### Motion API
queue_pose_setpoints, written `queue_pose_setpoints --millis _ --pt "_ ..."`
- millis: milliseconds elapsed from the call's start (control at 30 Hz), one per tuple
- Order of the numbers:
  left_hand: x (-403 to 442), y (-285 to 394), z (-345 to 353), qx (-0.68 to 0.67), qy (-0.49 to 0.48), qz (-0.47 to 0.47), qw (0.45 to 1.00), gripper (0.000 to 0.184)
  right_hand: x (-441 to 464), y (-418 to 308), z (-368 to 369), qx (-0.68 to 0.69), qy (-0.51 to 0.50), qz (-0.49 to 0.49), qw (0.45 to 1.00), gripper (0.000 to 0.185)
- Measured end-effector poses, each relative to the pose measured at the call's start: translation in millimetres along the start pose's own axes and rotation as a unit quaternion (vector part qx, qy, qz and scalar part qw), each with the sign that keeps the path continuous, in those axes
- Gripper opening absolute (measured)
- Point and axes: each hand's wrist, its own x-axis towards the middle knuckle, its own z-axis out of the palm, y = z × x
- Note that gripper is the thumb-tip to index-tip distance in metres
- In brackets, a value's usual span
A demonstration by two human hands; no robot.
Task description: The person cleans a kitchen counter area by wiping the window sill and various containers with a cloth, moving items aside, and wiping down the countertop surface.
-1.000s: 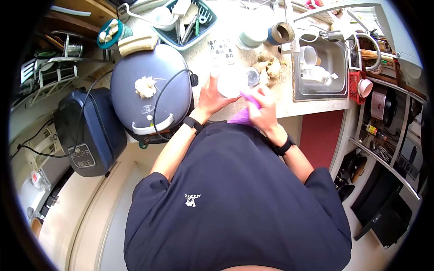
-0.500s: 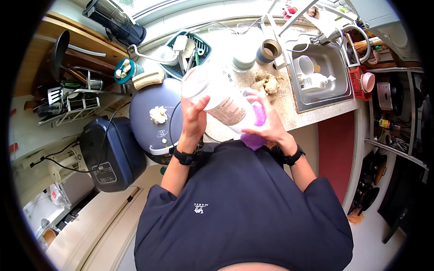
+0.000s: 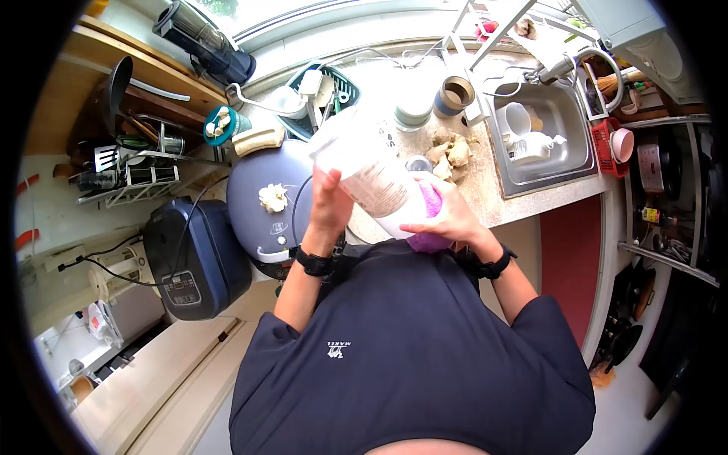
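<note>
A large white container (image 3: 373,182) with printed text is held tilted in front of my chest. My left hand (image 3: 329,203) grips its upper left end, thumb on the near side. At its lower right end, my right hand (image 3: 447,212) holds it together with a purple cloth (image 3: 431,241), which is pressed against the container. Just behind the right hand stands a small clear jar (image 3: 418,164) on the counter (image 3: 506,202). Pieces of ginger (image 3: 452,155) lie to the right of that jar.
A dark round appliance (image 3: 250,188) with a garlic bulb (image 3: 273,198) on its lid stands at the left. Behind are a green basket (image 3: 350,97) of utensils, a pale jar (image 3: 412,114) and a brown-rimmed cup (image 3: 455,96). The sink (image 3: 523,174) is at the right.
The white container has come up off the counter and tilted, and both hands are now on it. The purple cloth has moved against its lower end. The view has shifted, showing more of the window.
</note>
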Motion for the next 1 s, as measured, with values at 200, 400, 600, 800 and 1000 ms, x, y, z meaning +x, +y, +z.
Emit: queue_pose_setpoints --millis 200,400,600,800,1000 --pt "-8.3 -15.6 27.6 0.040 -0.009 -0.027 0.999 0.096 -3.2 -8.0 4.6 0.027 0.068 -0.024 0.997 0.078" --pt "-4.3 17.1 35.1 -0.143 -0.061 -0.103 0.982 0.089 -14.0 2.9 -29.4 0.141 0.153 0.031 0.978 0.045" --pt "-1.7 8.7 6.5 0.100 0.026 -0.028 0.994 0.081 -14.9 47.7 -39.2 -0.206 0.205 0.074 0.954 0.051" --pt "-0.4 -38.4 -9.6 0.285 0.149 -0.015 0.947 0.083 10.2 81.0 -9.5 -0.258 0.133 0.090 0.953 0.077" --pt "7.8 -95.4 -61.8 0.354 0.184 0.019 0.917 0.090 32.8 109.8 10.9 -0.305 0.139 0.054 0.940 0.072"
